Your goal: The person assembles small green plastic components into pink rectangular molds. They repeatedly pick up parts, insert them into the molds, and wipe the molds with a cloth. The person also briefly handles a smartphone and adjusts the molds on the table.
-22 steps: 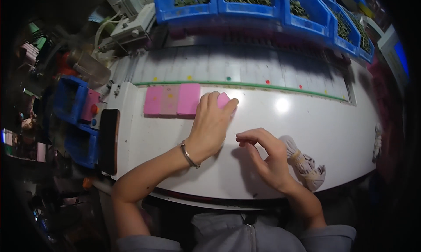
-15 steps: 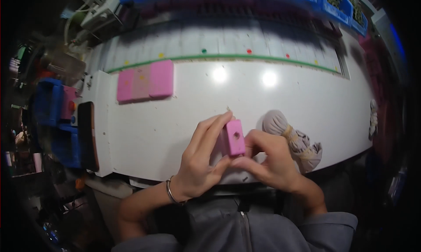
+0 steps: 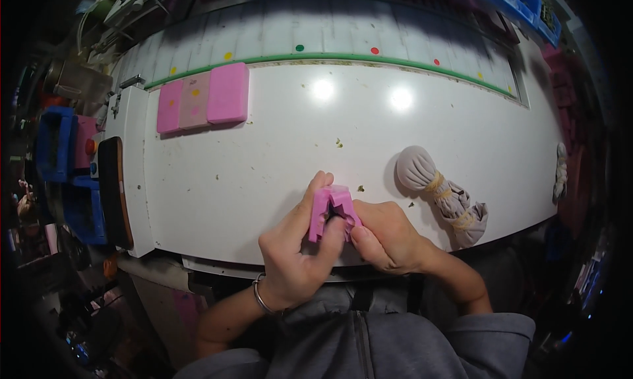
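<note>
A small pink block [image 3: 339, 197], notched and parted in the middle with a dark gap inside, is held between my two hands above the near edge of the table. My left hand [image 3: 290, 246] wraps its left side, the thumb pressed in at the gap. My right hand [image 3: 390, 237] pinches the right side between thumb and bent fingers. Whatever sits inside the gap is too dark to make out. To the right of my hands lies a grey cloth bundle [image 3: 417, 168], rounded at one end and tied with rubber bands.
Pink blocks [image 3: 227, 94] lie in a row at the far left of the white table [image 3: 277, 148]. Green crumbs [image 3: 339, 143] are scattered about. A dark-cased phone-like slab [image 3: 115, 191] stands by the left edge, blue bins [image 3: 54, 145] beyond. A green strip [image 3: 277, 62] crosses the back.
The pink block has been turned and now shows its parted, notched side instead of a flat face with a hole. My left thumb has moved into the gap. The view has shifted slightly.
</note>
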A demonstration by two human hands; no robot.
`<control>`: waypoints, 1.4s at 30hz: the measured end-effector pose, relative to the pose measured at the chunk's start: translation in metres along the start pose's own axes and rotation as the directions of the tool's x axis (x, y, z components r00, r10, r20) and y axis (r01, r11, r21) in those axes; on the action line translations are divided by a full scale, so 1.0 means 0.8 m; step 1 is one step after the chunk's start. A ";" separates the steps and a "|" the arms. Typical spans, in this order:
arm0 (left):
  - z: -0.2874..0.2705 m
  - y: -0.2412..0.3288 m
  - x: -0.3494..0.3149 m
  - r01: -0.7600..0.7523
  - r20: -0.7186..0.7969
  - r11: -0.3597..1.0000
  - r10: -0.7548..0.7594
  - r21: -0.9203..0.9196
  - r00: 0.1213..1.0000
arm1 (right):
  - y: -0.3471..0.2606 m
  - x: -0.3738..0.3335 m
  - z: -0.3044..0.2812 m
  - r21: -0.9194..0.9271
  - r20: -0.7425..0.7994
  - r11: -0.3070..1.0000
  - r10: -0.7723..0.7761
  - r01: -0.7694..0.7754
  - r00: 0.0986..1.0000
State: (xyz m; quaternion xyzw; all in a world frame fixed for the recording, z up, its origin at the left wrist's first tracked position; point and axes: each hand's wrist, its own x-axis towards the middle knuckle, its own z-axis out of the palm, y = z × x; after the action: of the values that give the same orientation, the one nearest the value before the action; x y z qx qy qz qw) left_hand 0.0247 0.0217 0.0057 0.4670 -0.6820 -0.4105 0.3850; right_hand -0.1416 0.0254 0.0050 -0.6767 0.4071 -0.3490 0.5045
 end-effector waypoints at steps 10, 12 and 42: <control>0.006 -0.008 -0.002 -0.004 -0.108 1.000 0.003 -0.011 0.994 | 0.005 -0.016 0.015 -0.117 -0.244 0.988 -0.130 0.104 0.961; 0.006 -0.008 -0.003 0.037 -0.122 0.996 -0.047 -0.083 0.991 | 0.004 -0.023 0.016 -0.083 -0.281 0.996 -0.066 0.044 0.958; 0.006 0.030 0.016 0.317 0.289 0.624 -0.149 -0.714 0.946 | -0.040 0.024 -0.020 -0.117 -0.174 0.989 -0.114 0.094 0.978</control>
State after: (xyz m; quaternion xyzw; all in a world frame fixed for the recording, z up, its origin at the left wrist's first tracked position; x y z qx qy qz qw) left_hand 0.0095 0.0161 0.0277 0.3060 -0.4192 -0.7471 0.4152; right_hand -0.1410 0.0070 0.0412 -0.6890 0.4336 -0.4122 0.4091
